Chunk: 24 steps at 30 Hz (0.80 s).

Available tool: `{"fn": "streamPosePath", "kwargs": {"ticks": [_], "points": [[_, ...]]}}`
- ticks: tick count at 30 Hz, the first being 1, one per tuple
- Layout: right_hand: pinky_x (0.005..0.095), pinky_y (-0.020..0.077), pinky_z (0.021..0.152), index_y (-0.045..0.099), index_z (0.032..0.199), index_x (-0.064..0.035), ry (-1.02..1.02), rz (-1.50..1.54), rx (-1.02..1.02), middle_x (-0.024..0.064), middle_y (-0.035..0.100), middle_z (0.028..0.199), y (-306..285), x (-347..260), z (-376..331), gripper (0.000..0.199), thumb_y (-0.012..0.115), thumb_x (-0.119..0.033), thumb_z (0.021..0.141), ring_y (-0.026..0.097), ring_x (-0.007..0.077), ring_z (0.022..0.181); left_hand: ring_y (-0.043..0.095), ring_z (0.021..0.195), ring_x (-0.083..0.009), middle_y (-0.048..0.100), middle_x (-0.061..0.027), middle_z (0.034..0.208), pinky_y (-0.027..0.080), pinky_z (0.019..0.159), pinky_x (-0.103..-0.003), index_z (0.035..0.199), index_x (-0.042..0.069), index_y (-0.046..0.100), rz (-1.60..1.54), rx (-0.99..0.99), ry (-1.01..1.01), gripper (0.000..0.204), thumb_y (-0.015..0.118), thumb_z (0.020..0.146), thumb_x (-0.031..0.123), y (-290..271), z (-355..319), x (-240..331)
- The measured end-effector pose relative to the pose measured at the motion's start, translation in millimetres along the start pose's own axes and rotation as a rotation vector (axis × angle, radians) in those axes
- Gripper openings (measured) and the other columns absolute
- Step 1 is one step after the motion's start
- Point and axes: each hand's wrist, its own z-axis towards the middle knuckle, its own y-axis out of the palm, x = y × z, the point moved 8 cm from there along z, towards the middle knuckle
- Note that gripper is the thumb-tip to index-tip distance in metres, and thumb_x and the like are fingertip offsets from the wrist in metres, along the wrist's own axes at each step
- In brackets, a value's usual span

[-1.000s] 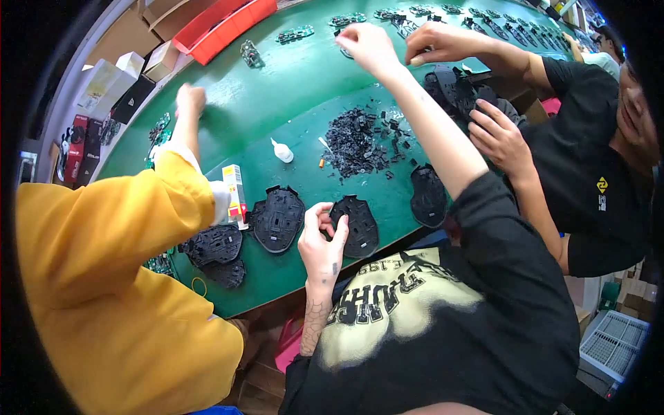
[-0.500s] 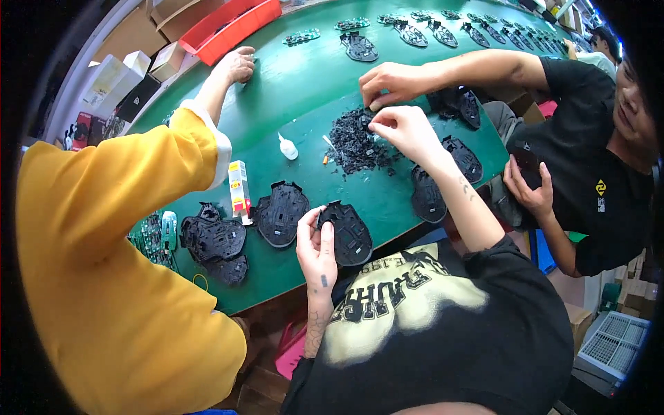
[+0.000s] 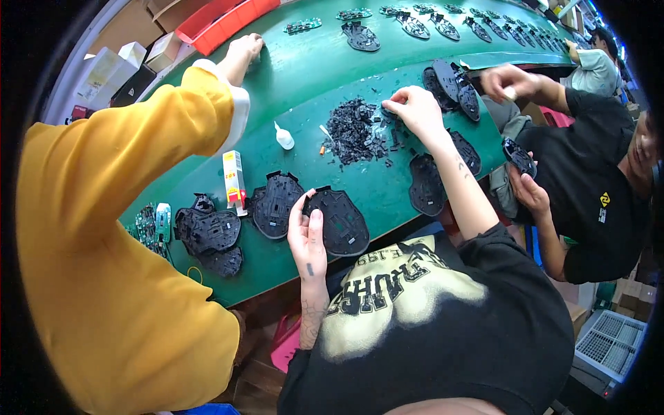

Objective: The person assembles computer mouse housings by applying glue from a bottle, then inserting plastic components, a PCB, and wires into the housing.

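My left hand (image 3: 309,238) grips a black plastic mouse shell (image 3: 339,223) by its left side, the ribbed inside facing up, above the table's near edge. My right hand (image 3: 419,114) reaches to the right edge of a heap of small black plastic pieces (image 3: 354,131). Its thumb and fingertips are pinched together; whatever is between them is too small to make out. Beside my left hand another black shell (image 3: 277,205) lies on the green table, with a stack of shells (image 3: 207,232) farther left. Two more shells (image 3: 427,184) (image 3: 465,152) lie beneath and beside my right forearm.
A white dropper bottle (image 3: 284,137) and an upright small box (image 3: 234,181) stand left of the heap. Green circuit boards (image 3: 146,227) lie far left. A yellow-sleeved co-worker (image 3: 138,145) reaches across. A black-shirted co-worker (image 3: 574,187) holds a shell (image 3: 519,158). Several shells line the back.
My right hand has shifted right along the heap, and the shell in my left hand is turned flatter. The right co-worker's hand has drawn back from the heap; the left co-worker's arm has moved slightly.
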Motion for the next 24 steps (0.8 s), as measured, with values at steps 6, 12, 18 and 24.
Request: {"fn": "streamPosePath", "kwargs": {"ticks": [6,12,18,24], "points": [[0.0342,0.0503,0.073,0.071,0.081,-0.0054,-0.010,0.062,-0.098,0.0125,0.067,0.078,15.2,-3.6,9.7,0.029,0.069,-0.033,0.071,0.065,0.0250,0.076,0.053,0.090,-0.0073,0.055,-0.0039,0.106,0.044,0.080,-0.020,0.126,0.000,0.047,-0.113,-0.009,-0.037,0.042,0.061,0.087,0.006,3.9,1.5,-2.6],[0.0322,0.0504,0.072,0.071,0.083,-0.0067,-0.013,0.119,-0.146,0.0104,0.068,0.079,23.8,-4.9,6.8,0.027,0.069,-0.031,0.070,0.066,0.0217,0.075,0.054,0.088,-0.0073,0.057,-0.0044,0.104,0.045,0.078,-0.020,0.124,0.000,0.045,-0.075,-0.012,0.042,0.037,0.058,0.089,0.007,13.5,4.3,5.7],[0.0272,0.0482,0.066,0.070,0.080,-0.0044,-0.070,0.179,-0.101,0.0077,0.067,0.073,19.6,-7.8,6.8,0.025,0.072,-0.027,0.069,0.062,0.0143,0.068,0.049,0.071,-0.0022,0.057,-0.0036,0.098,0.041,0.062,-0.017,0.124,0.000,0.043,0.009,0.010,0.114,0.037,0.055,0.091,0.010,18.0,3.5,2.3],[0.0222,0.0468,0.069,0.067,0.079,-0.0029,-0.191,0.770,-0.310,0.0020,0.065,0.083,-7.7,-68.1,-51.6,0.013,0.071,-0.014,0.073,0.058,0.0076,0.078,0.050,0.070,-0.0021,0.057,-0.0027,0.095,0.041,0.061,-0.016,0.123,0.001,0.043,0.019,0.034,0.125,0.035,0.055,0.091,0.010,21.2,6.7,14.6]]}}
